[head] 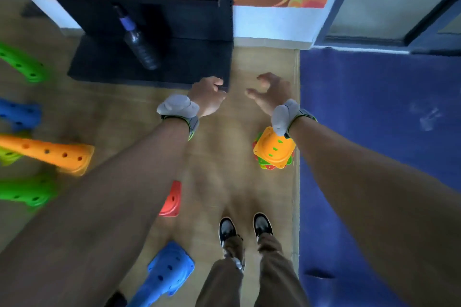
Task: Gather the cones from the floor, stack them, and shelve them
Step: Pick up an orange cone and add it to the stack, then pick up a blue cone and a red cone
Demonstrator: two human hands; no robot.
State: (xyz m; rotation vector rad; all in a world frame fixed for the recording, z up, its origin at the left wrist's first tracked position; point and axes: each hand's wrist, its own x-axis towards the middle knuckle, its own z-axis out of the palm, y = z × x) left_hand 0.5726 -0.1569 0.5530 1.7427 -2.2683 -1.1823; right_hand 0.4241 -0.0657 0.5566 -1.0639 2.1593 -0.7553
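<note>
A stack of cones (273,151), orange on top with green and red below, stands on the wooden floor under my right wrist. Loose cones lie around: an orange one (52,154), two green ones (21,63) (27,192), a blue one (20,113) at the left, a red one (173,199) partly behind my left arm, and a blue one (166,273) near my feet. My left hand (207,96) is loosely curled and holds nothing. My right hand (270,92) hangs above the floor with fingers spread, empty. The black shelf (154,40) stands ahead.
A dark bottle (139,42) lies tilted on the shelf's lowest board. A blue mat (379,157) covers the floor on the right, up against a wall and door frame. My two feet (244,229) stand on the wooden floor between the mat and the red cone.
</note>
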